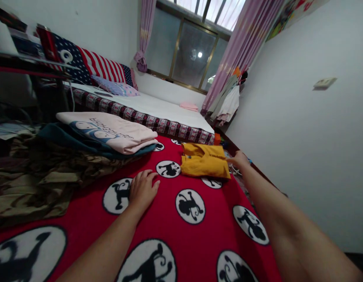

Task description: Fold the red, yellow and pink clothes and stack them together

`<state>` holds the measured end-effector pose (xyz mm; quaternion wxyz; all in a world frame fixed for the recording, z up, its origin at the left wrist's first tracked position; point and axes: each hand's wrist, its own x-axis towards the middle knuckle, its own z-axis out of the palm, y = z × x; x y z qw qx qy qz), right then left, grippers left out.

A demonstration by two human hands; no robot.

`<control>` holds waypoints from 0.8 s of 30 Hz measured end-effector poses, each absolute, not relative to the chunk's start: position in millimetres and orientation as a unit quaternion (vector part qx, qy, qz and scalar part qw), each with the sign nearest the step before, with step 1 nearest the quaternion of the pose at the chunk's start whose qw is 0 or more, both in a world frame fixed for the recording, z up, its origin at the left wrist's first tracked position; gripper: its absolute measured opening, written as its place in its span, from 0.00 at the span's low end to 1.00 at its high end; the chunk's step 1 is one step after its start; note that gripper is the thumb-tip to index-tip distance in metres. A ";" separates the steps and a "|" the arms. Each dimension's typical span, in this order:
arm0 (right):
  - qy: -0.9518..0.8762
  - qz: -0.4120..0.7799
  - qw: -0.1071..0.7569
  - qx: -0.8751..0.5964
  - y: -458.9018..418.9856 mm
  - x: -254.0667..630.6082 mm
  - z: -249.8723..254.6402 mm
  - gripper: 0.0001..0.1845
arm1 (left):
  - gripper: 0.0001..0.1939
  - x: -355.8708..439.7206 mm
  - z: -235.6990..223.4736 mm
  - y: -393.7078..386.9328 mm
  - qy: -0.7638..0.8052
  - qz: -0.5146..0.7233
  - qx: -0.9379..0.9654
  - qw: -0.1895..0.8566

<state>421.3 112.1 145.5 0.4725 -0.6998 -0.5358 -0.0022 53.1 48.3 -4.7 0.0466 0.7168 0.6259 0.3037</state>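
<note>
A mustard-yellow garment [205,159], folded into a flat bundle, lies on a red blanket [166,211] printed with black monkey figures in white circles. My left hand [144,187] rests palm down on the blanket, left of the garment and apart from it, with its fingers spread. At the garment's right edge is my right hand [239,159], a finger stretched toward the cloth; whether it touches is hard to make out. Left of my left hand, a folded pale pink shirt [119,131] with dark lettering sits on a dark teal garment [78,139].
Crumpled olive-brown clothing [52,180] lies at the left. Behind stands a bed with a white mattress top [160,105], a pillow [115,86] and folded pink cloth [189,106]. A cluttered desk [31,60] is at the far left. A wall [310,129] runs along the right.
</note>
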 end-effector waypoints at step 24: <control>-0.401 -0.056 0.142 -0.903 142.8 385.6 100.9 0.46 | 0.16 57.5 -0.5 44.1 0.616 0.287 0.733 0.037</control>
